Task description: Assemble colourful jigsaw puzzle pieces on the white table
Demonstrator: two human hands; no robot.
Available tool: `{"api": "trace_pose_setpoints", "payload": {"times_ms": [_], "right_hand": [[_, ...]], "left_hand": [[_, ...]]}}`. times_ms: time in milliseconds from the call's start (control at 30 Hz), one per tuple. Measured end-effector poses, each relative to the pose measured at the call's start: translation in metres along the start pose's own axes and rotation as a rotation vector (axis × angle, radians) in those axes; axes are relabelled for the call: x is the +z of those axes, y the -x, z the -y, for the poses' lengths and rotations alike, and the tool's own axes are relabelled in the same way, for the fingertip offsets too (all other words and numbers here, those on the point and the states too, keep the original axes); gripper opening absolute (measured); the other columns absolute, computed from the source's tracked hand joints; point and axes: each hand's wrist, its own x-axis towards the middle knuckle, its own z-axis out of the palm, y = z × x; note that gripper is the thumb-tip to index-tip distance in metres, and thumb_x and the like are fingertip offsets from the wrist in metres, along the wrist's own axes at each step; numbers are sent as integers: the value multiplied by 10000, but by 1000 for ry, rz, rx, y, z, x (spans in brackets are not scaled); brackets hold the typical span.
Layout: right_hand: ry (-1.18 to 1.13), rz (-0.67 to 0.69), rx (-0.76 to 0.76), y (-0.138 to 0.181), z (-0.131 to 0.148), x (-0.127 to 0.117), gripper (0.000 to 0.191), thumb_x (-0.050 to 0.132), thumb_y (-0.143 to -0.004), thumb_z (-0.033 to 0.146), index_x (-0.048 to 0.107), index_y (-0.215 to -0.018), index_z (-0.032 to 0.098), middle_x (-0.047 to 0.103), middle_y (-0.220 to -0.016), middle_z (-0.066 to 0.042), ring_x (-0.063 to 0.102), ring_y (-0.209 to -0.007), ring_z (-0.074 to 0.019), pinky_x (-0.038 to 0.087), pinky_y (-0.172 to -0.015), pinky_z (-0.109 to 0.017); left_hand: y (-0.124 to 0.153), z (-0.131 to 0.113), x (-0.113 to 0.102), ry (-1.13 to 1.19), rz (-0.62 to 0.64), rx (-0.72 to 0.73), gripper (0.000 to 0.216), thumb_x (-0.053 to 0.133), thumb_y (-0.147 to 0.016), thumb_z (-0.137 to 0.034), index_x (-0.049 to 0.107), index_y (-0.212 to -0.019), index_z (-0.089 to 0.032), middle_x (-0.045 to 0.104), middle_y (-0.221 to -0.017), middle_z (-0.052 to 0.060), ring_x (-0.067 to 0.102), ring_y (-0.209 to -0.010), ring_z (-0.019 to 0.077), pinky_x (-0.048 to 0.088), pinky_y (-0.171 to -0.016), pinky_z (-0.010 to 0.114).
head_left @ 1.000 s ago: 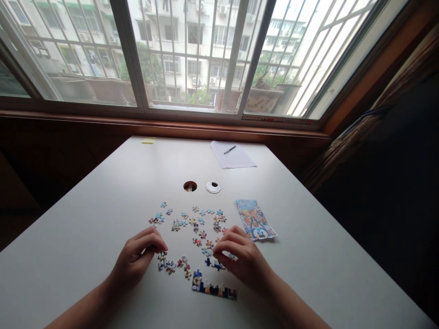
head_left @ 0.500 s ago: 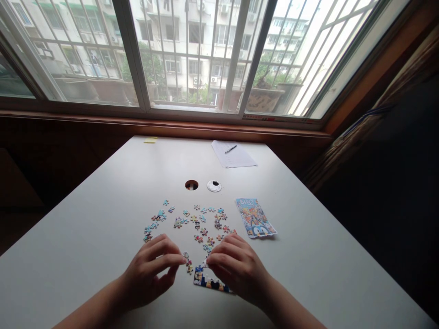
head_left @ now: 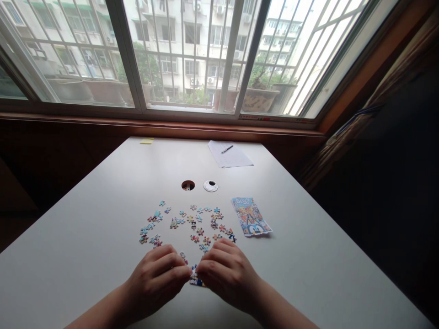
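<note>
My left hand is closed, thumb and fingers pinched at the left edge of a joined jigsaw section. What that pinch holds, if anything, is hidden. Opposite it, my right hand is closed too, its fingertips on a small pale puzzle piece over the section. The right hand covers most of the joined part; only its dark blue and white left corner shows. Just beyond the hands, loose puzzle pieces lie scattered. One dark piece sits beside the right knuckles.
A picture sheet with the puzzle's design lies to the right of the pieces. Farther back are a round hole, its cover, papers with a pen, and yellow strips. A barred window stands behind the white table.
My left hand has moved right, and both hands' fingertips are now close together over the joined section. Loose pieces formerly behind the left hand now show. The view has shifted slightly.
</note>
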Motion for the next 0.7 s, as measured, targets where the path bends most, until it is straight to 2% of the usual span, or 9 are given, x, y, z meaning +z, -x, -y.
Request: {"api": "trace_pose_setpoints", "payload": {"times_ms": [233, 400, 700], "right_hand": [[11, 5, 5, 0, -3, 3, 23, 614, -950, 208, 627, -967, 217, 695, -830, 0, 502, -713, -149, 350, -733, -324], [32, -8, 25, 3, -6, 4, 42, 612, -953, 212, 645, -976, 219, 688, -813, -7, 512, -711, -147, 366, -741, -318], [49, 52, 18, 7, -10, 0, 31, 608, -945, 229, 636, -956, 222, 676, -786, -3, 529, -707, -149, 378, -732, -320]], "left_hand": [[3, 0, 3, -26, 0, -7, 287, 646, -846, -3, 644, -1072, -181, 662, -831, 45, 501, -744, 165, 450, -675, 303], [7, 9, 1, -28, -19, -49, 304, 640, -840, 12, 649, -1064, -195, 660, -832, 39, 534, -756, 161, 451, -678, 297], [9, 36, -23, -162, -160, -232, 208, 648, -864, -22, 666, -979, -195, 639, -854, 23, 588, -784, 138, 487, -714, 268]]}}
